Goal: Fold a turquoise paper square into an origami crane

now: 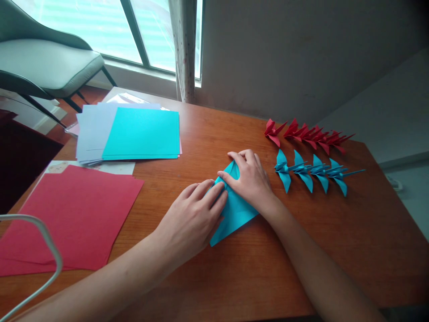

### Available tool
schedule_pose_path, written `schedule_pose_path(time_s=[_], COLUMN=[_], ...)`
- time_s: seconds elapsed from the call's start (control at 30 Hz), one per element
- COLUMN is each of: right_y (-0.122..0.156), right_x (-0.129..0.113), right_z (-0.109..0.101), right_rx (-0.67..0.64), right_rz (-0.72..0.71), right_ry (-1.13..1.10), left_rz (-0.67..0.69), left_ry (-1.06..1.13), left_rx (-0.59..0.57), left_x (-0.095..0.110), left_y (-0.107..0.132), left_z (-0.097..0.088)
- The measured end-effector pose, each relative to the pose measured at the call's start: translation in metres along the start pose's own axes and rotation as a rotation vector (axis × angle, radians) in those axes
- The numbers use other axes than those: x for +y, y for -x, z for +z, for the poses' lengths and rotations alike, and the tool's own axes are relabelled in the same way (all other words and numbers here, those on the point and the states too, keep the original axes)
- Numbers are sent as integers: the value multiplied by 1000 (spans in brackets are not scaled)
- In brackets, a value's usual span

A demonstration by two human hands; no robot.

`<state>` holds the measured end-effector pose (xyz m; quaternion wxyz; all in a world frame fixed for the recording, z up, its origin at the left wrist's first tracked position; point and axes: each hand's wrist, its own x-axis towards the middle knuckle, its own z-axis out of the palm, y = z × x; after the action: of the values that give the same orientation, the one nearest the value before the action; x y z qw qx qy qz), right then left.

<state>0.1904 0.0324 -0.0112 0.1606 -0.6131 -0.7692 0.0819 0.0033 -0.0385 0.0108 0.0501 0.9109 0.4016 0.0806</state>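
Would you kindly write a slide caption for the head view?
Left hand and right hand touch a folded blue sheet on a wooden table, beside red paper birds and blue paper birds.

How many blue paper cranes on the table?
4, in one row on the table, right of the right hand: leftmost crane, second crane, third crane, rightmost crane. They overlap slightly; none seems hidden.

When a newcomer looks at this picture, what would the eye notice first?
Probably the left hand and right hand, together on the folded turquoise paper near the picture's middle. Next come the red paper cranes at right, behind the blue paper cranes. The large red sheets stand out at left.
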Motion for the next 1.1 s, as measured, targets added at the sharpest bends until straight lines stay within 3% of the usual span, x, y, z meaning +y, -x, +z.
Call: schedule_pose_path(time_s=[0.57,1.1], right_y=[-10,-7], right_x=[16,15], right_z=[6,3], right_rx=[67,50], right_rz=[43,4], right_ry=[-148,-114], left_rz=[-20,-41], left_ry=[1,50], left_rx=[11,20], left_x=[-6,-12], left_y=[-1,-5], left_z=[2,3])
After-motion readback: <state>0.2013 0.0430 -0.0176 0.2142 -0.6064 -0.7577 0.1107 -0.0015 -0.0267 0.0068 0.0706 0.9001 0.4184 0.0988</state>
